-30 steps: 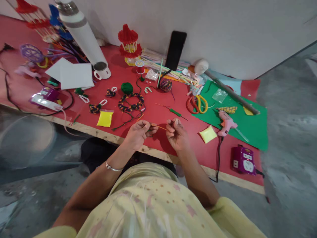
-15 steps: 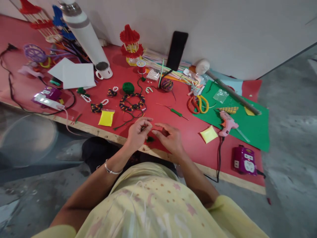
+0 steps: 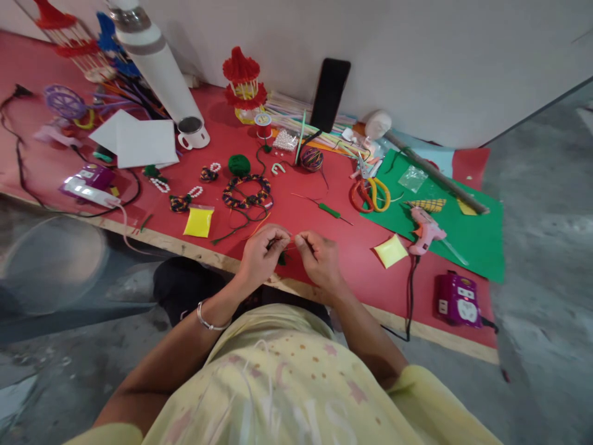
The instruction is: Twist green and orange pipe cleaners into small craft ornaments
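My left hand (image 3: pixel 264 253) and my right hand (image 3: pixel 319 258) meet at the table's front edge, fingertips almost touching. Each pinches with thumb and forefinger on a fine thread, which shows faintly between them. An orange strand of the thread (image 3: pixel 259 225) runs out behind my left fingers. Just below the fingertips is a small tuft of green yarn (image 3: pixel 281 258), partly hidden by my left hand. Beyond my hands lie a multicoloured braided yarn ring (image 3: pixel 247 203) with loose dark cord and a green-handled crochet hook (image 3: pixel 328 210).
Scissors (image 3: pixel 370 194), a pink glue gun (image 3: pixel 420 230) and a pale yellow packet (image 3: pixel 390 250) lie rightward. Leftward are a bright yellow packet (image 3: pixel 199 221), beaded yarn pieces (image 3: pixel 180 203) and a white mug (image 3: pixel 192 133). A phone (image 3: pixel 330 94) stands at the back, near a yarn ball (image 3: pixel 312 159).
My right fingers have closed into a pinch and come nearer my left fingertips. An orange strand now shows behind my left hand.
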Demonstrator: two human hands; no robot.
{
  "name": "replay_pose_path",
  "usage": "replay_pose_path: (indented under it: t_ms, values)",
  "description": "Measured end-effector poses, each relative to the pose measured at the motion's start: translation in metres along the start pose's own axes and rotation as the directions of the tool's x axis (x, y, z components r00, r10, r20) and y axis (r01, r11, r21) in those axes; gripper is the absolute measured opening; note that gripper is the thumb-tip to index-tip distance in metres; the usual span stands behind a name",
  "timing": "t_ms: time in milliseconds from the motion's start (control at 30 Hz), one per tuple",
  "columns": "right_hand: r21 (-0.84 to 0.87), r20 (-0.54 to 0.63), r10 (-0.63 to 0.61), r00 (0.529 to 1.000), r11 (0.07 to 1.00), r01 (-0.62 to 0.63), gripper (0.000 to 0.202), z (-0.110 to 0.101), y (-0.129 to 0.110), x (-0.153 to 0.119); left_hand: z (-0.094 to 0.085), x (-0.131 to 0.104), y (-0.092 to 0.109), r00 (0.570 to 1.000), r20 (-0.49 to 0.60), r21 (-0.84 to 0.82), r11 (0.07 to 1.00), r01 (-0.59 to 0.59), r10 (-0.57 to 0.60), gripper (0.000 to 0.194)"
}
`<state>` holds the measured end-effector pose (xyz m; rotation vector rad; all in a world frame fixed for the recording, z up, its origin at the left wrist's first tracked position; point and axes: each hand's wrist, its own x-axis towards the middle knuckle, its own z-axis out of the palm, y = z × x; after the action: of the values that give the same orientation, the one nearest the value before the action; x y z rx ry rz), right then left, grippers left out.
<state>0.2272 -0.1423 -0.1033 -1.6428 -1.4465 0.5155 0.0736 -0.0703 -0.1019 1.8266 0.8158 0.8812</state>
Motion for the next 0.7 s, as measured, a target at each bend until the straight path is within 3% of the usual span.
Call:
replay_pose_path:
  t_ms: [167,400,700]
  values:
    - [-0.05,0.014,0.003,1.0,0.999,-0.002,0.038,-0.001,0.0,0.0,0.001,-0.002,-0.001,1.0,-0.024,0.029,0.999,-0.015,0.015,0.012]
    - [-0.059,0.039,-0.017,0.999,0.998,0.02,0.045,-0.002,0.007,0.003,0.005,-0.005,-0.003,0.999,0.025,-0.157,0.987,0.044,-0.041,0.012]
    - [-0.035,0.068,0.011,0.998,0.999,-0.008,0.053,-0.005,0.01,0.005,0.003,-0.003,0.001,0.995,0.057,-0.126,0.988,0.086,-0.079,0.014]
